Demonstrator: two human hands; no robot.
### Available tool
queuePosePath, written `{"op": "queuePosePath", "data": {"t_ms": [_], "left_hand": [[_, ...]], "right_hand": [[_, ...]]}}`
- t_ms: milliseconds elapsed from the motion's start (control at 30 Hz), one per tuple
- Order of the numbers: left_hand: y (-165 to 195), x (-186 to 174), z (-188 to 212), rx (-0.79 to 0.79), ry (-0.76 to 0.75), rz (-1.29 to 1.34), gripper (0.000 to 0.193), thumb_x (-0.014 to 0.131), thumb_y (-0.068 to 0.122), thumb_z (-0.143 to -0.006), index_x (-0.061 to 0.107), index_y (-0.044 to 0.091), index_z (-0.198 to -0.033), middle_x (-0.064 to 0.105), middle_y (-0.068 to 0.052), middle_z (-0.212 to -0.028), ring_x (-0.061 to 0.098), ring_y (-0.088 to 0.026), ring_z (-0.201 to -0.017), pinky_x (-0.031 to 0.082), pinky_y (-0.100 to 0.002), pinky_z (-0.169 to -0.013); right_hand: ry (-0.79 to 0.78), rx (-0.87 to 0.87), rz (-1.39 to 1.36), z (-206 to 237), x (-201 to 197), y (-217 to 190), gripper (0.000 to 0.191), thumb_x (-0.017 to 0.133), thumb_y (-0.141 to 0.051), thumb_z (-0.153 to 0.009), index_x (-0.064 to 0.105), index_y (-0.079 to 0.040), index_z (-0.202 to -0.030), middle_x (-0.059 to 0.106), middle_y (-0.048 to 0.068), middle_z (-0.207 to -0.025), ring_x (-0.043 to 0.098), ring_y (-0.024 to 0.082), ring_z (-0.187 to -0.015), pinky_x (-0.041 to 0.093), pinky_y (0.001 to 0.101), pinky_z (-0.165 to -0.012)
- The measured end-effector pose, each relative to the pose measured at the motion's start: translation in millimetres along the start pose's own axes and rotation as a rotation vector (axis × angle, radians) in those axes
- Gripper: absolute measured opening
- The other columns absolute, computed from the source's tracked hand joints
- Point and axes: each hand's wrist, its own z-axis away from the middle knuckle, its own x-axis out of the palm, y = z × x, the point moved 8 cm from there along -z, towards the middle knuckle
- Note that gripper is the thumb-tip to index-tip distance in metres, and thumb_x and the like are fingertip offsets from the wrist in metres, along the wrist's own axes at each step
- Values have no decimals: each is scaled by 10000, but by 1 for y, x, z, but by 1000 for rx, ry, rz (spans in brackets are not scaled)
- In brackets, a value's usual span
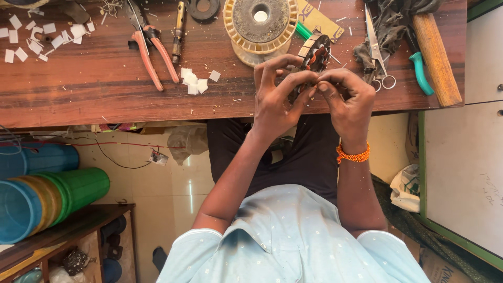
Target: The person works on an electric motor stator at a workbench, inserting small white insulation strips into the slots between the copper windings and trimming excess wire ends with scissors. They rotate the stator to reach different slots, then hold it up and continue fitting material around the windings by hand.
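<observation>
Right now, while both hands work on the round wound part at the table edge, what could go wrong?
1. The round wound part sits near the edge of the wooden table, held by the left hand and right hand; a slip might drop it to the floor.
2. The scissors lie close beside the right hand; a sideways move could catch the blades.
3. The small white paper pieces lie loose and could be swept off.

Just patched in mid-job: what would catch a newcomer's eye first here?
Both hands meet at the table's near edge, left hand and right hand pinching a round stator with copper windings. Just behind it stands a big yellow spool. Pliers lie to the left beside white paper scraps, scissors to the right on the wooden table.
</observation>
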Motion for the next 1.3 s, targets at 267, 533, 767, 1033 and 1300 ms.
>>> {"op": "queuePosePath", "data": {"t_ms": [267, 533, 767, 1033, 1300], "left_hand": [[0, 7, -3, 103, -72, -66, 198, 794, 74, -932, 704, 142, -1094, 555, 8, -1286, 500, -240, -1196, 453, -379, -1043], [-9, 7, -2, 134, -132, -84, 264, 789, 5, -882, 697, 127, -1098, 456, -50, -1342, 500, -271, -1256, 484, -397, -1072], [-14, 7, 8, 41, 88, 40, 247, 777, 33, -949, 677, 112, -1160, 423, -76, -1382, 552, -201, -1239, 532, -328, -1039], [-24, -4, 16, -122, 93, 146, 451, 747, 147, -1010, 602, 97, -1434, 598, -65, -1330, 588, -192, -1224, 549, -301, -1033], [-26, 3, 28, -227, 94, 131, 448, 724, 160, -1039, 600, 124, -1468, 579, -61, -1352, 545, -181, -1240, 556, -299, -1001]], "right_hand": [[-42, 85, -22, 5, 0, 10, 148, 734, -82, -1049, 709, 59, -1084, 721, 60, -970, 663, 89, -892, 545, 233, -808], [-20, 144, -407, 13, 1, 31, 197, 686, -141, -1070, 651, 51, -1094, 707, 105, -1049, 669, 135, -842, 587, 273, -779], [66, 121, -453, 21, 7, 33, 231, 673, -198, -1085, 623, 26, -1104, 694, 100, -1100, 688, 147, -932, 615, 300, -835], [130, -4, -105, 21, 4, 11, 112, 646, -47, -1096, 650, 64, -1086, 735, 127, -1211, 688, 120, -1036, 579, 267, -947], [87, 139, -85, 11, 0, 9, 87, 651, -11, -1006, 648, 73, -1030, 746, 120, -1197, 639, 45, -895, 557, 203, -795]]}}
